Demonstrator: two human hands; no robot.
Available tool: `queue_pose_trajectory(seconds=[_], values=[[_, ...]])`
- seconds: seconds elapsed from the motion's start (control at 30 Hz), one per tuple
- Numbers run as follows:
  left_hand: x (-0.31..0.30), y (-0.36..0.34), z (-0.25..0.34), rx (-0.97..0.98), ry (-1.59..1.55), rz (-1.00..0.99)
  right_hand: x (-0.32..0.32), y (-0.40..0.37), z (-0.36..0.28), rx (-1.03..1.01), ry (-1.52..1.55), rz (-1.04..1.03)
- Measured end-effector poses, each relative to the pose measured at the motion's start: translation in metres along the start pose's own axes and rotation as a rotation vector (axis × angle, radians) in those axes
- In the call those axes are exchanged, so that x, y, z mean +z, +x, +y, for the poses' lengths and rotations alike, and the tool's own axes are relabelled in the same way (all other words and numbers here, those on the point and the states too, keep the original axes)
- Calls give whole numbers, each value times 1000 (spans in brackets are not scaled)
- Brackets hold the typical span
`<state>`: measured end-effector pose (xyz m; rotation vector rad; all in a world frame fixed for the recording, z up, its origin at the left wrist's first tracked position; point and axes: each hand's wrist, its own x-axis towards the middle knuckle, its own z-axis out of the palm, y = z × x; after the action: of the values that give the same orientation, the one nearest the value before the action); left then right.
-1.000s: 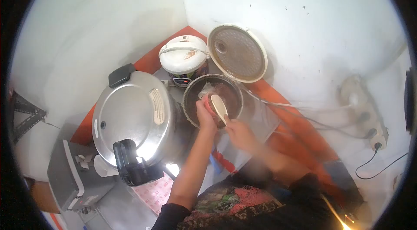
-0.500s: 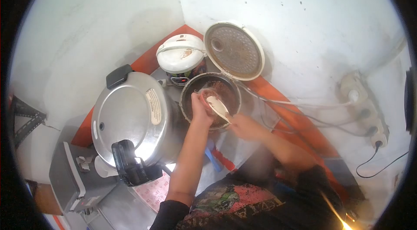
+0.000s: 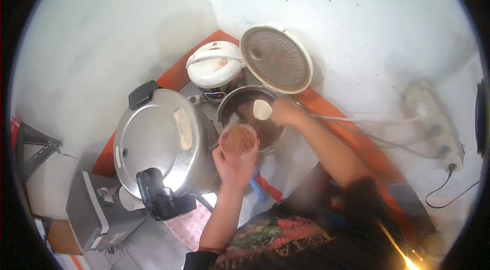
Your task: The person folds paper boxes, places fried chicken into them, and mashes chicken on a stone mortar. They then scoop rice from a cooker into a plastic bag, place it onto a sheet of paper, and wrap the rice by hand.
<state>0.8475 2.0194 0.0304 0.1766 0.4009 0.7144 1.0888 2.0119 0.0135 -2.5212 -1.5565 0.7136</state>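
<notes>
Cup (image 3: pixel 255 135) of brown grainy food (image 3: pixel 238 139) held up at the near side of an open cooker (image 3: pixel 220 108)

The left hand (image 3: pixel 235 166) has the cup from below and the side, its fingers curled round the wall (the thumb shows at the left), and the mouth faces the camera. The cup is in front of the cooker's near left rim, overlapping it in the view; whether the two touch, I cannot tell. Food fills the cup close to its pinkish rim.

The right hand (image 3: pixel 286 113) is closed, fingers folded in a grip on a pale paddle (image 3: pixel 262 109) at the cooker's right side. The paddle's broad end is over the cooker's inside, where more brown food lies against the dark wall. Whether the paddle touches that food, I cannot tell.

The cooker's lid (image 3: pixel 276 60) stands raised behind it, tilted back near the wall. Just behind and to the left sits a smaller white-topped cooker (image 3: pixel 216 70), shut, with a small red light on its front. A large metal cooker (image 3: pixel 153 142) with black fittings (its lid is down, a pale label on top) fills the left side. Nearer the person, a blue item (image 3: pixel 258 190) and a red item (image 3: pixel 269 187) lie side by side, partly hidden, and a red-and-white patterned sheet (image 3: pixel 189 227) is near the large metal cooker.
</notes>
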Motion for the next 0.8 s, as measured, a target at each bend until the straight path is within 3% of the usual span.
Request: queue_pose_trajectory(seconds=[0.17,0.23,0.3,0.33,0.53,0.6,0.8], values=[[-16,-72,7,-142,-30,127,6,26,-44,75,104,-59],[-27,-84,12,-187,-65,81,-3,21,-63,77,173,-102],[-33,-94,16,-210,-42,23,30,46,-64,48,81,20],[-35,-97,16,-200,-35,45,45,57,-64,34,38,82],[-40,-106,13,-203,-19,16,42,70,-65,-21,111,-33],[-36,-107,14,-204,-13,46,69,97,-44,-47,198,-115],[-8,-101,18,-139,30,62,39,52,-45,79,456,-155]])
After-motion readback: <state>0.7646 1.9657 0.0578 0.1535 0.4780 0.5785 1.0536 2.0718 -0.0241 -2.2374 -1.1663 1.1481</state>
